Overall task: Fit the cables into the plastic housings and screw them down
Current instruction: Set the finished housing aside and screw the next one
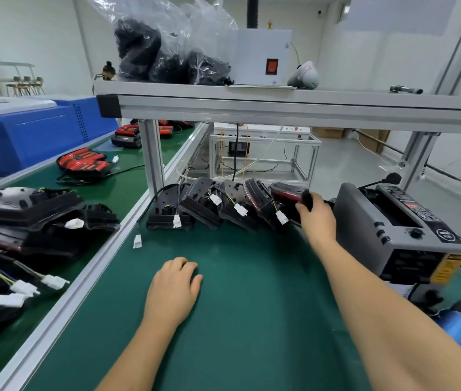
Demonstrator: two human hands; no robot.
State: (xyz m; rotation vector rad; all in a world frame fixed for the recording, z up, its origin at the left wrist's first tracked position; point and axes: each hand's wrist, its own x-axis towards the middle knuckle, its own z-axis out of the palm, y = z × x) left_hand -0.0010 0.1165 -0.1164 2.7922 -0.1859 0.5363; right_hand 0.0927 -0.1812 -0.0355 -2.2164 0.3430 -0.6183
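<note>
Both forearms lay out over the green table [251, 306]. Left hand [171, 289] rested palm down near the table's middle, fingers loosely curled, holding nothing. Right hand [315, 218] was at the far edge, toward the far right corner, thumb and fingers curled round the upper end of the rightmost housing [285, 193].

Housings [209, 204]: five black ones in a row along the far edge, the row running left to right. Leftmost lay nearly flat. The others were tilted, each leaning leftward on its neighbour, long axes rising away from me. Rightmost showed a red face.

Cables [229, 196] ran down their backs and ended in white connectors [241, 209] on the side toward me. One loose connector [137, 241] lay at the left edge. Grey machine [398, 230] sat just right of my right hand, along the right edge.
</note>
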